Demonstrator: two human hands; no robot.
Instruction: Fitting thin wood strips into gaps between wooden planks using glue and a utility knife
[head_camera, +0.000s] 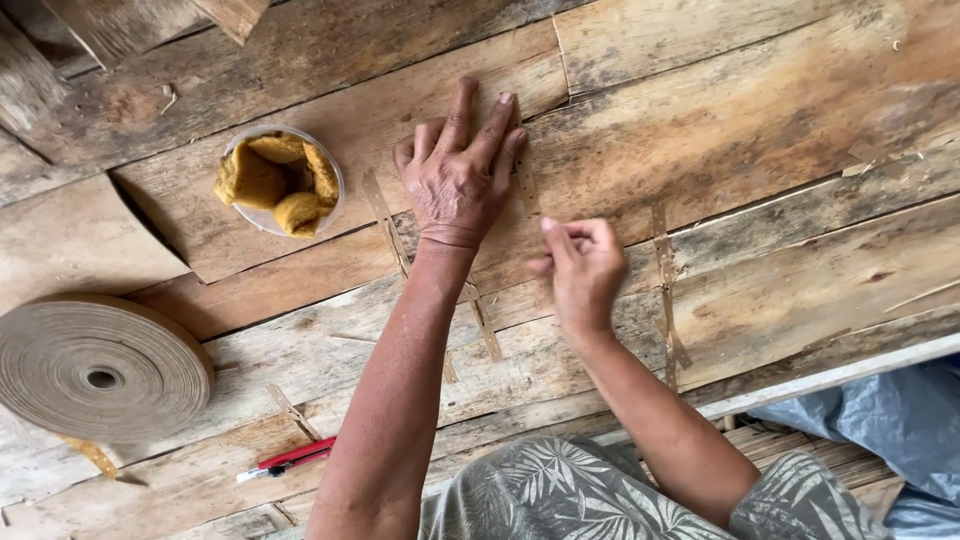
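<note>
Taping veneer seam: left hand (458, 178) splayed flat on veneer sheet (700, 130); right hand (580, 262) pinching tape strip (525, 180); next, pressing strip along seam.

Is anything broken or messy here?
Yes. The wood sheets are cracked and split, with tape strips stuck crookedly over the seams. The left hand presses flat on one strip; the right hand pinches something small. Nothing is spilled.
</note>
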